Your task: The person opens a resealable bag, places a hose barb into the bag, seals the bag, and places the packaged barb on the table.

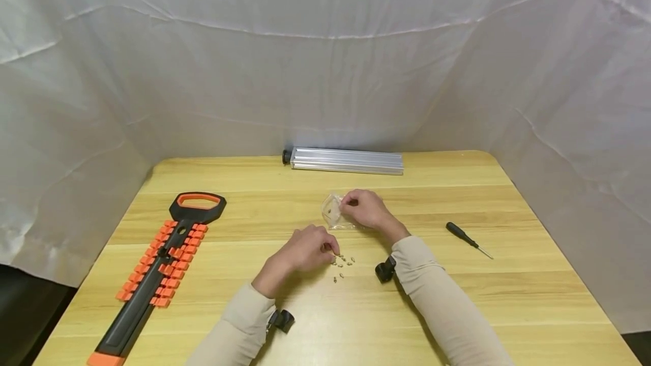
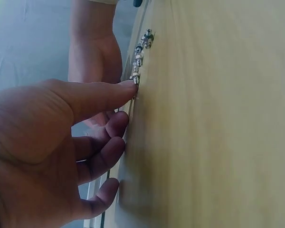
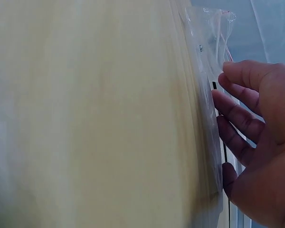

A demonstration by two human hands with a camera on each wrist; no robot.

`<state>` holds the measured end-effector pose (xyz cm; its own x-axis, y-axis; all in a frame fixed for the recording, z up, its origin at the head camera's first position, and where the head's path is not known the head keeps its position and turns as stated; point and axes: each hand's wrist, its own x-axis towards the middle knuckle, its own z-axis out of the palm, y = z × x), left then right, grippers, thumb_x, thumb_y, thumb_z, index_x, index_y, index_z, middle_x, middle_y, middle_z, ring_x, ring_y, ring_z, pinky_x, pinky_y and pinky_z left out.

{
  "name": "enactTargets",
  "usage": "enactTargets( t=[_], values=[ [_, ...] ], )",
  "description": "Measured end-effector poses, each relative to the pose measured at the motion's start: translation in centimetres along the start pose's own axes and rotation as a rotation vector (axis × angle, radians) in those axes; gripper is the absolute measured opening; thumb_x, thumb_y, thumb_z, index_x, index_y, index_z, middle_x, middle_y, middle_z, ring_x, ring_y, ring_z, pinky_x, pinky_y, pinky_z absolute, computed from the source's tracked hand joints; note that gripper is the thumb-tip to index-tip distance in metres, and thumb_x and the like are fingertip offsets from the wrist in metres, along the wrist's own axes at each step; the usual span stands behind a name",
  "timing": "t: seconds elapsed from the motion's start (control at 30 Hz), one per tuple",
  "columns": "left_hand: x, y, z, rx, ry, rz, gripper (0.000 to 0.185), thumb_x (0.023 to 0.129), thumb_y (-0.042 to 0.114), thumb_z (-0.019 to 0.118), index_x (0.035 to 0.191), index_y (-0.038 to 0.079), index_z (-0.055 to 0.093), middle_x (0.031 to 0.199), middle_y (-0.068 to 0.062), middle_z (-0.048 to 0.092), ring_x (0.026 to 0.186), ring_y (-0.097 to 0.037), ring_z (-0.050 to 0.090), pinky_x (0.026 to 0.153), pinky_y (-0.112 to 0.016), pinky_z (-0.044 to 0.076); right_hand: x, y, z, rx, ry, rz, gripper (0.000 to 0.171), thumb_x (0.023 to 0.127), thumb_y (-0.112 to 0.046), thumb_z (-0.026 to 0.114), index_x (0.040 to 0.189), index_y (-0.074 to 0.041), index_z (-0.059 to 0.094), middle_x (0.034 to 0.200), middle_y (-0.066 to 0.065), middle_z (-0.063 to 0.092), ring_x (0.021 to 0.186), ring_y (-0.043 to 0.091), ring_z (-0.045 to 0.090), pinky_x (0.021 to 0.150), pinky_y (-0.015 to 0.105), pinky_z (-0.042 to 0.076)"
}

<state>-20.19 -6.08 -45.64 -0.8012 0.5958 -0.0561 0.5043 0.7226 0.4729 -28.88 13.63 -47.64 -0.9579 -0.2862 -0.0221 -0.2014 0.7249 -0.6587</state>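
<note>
Several small brass-coloured metal fittings [image 1: 341, 265] lie loose on the wooden table; up close they line up past the thumb tip in the left wrist view. My left hand [image 1: 307, 248] is bent down over them, thumb and forefinger tips close together at the nearest fittings [image 2: 137, 61]. I cannot tell whether one is pinched there. Farther back, my right hand [image 1: 367, 209] pinches the edge of a clear plastic bag [image 1: 331, 218] between thumb and forefinger, its other fingers loosely bent alongside. One small fitting [image 3: 201, 48] shows inside the bag.
To the left lies a long black rack [image 1: 147, 287] with orange clips and a handle. A black-handled screwdriver [image 1: 461, 234] lies at right. Silver metal profile [image 1: 348, 161] sits along the back edge, before a grey-white curtain [image 1: 325, 83].
</note>
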Motion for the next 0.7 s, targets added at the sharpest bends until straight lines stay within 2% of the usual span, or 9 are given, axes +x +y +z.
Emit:
enactTargets(
  t=[0.2,0.5,0.6,0.7],
  values=[
    [-0.11,0.36,0.20,0.016,0.008,-0.023,0.007,0.084,0.021,0.071,0.084,0.028,0.073,0.087,0.016,0.065,0.094,-0.014,0.058,0.085,-0.056,0.042,0.00,0.04,0.09,-0.025,0.008,-0.025,0.012,0.089,-0.030,0.065,0.092,-0.021,0.072,0.106,-0.001,0.070,0.106,0.021,0.062,0.101,0.047,0.039],
    [-0.28,0.44,0.33,0.012,0.031,-0.059,0.004,0.083,0.023,0.075,0.082,0.026,0.073,0.083,0.014,0.065,0.091,-0.013,0.056,0.083,-0.051,0.043,-0.06,-0.07,0.06,-0.016,0.002,-0.022,0.010,0.089,-0.029,0.065,0.092,-0.023,0.072,0.107,-0.001,0.070,0.105,0.021,0.062,0.101,0.046,0.040],
    [-0.39,0.49,0.34,0.021,0.027,-0.060,0.005,0.086,0.023,0.072,0.081,0.026,0.072,0.084,0.014,0.063,0.091,-0.014,0.055,0.085,-0.052,0.041,-0.06,-0.03,0.07,-0.014,0.002,-0.017,0.010,0.089,-0.029,0.064,0.091,-0.023,0.072,0.108,-0.001,0.069,0.106,0.021,0.062,0.102,0.047,0.040],
    [-0.54,0.62,0.32,0.049,0.017,-0.046,0.008,0.088,0.022,0.068,0.082,0.025,0.069,0.084,0.012,0.058,0.091,-0.014,0.050,0.083,-0.045,0.038,-0.07,-0.05,-0.02,-0.006,0.003,-0.011,0.009,0.089,-0.029,0.065,0.091,-0.023,0.072,0.108,-0.001,0.069,0.106,0.022,0.061,0.103,0.047,0.040]
  ],
)
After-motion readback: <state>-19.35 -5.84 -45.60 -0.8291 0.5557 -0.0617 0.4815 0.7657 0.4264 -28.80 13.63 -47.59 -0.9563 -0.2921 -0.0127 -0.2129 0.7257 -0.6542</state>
